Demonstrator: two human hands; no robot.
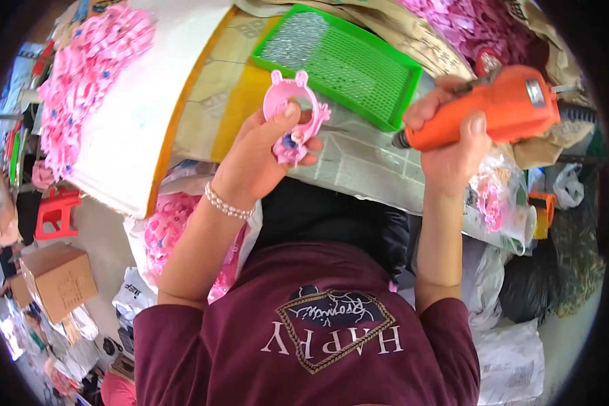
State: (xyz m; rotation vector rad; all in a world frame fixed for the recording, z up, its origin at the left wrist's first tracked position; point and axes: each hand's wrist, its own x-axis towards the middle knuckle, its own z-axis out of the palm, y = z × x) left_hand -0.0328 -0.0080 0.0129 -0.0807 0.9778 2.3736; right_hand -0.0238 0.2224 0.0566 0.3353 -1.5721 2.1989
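Nearest the camera is the person's maroon shirt (318,338), with both forearms rising from it. The left wrist wears a pearl bracelet (229,203). Above it, the left hand (260,152) is closed around a pink plastic toy piece (292,115): the thumb presses on the front of its ring-shaped part, the fingers wrap behind, and two small ear-like tabs stick up above the fingertips. The lower end of the piece sits against the palm.

The right hand (453,139) is clamped around an orange electric screwdriver (487,111), thumb laid over the body, the dark tip pointing left toward the pink piece but well apart from it.

Beyond the hands, a green mesh tray (379,105) lies on the bench (358,162), just past the toy piece. To the left, a white board (135,115) carries a heap of pink parts (81,81). Farther right, clear bags of pink parts (494,203) rest beside the right forearm, and a cardboard box (57,277) stands on the floor at far left.
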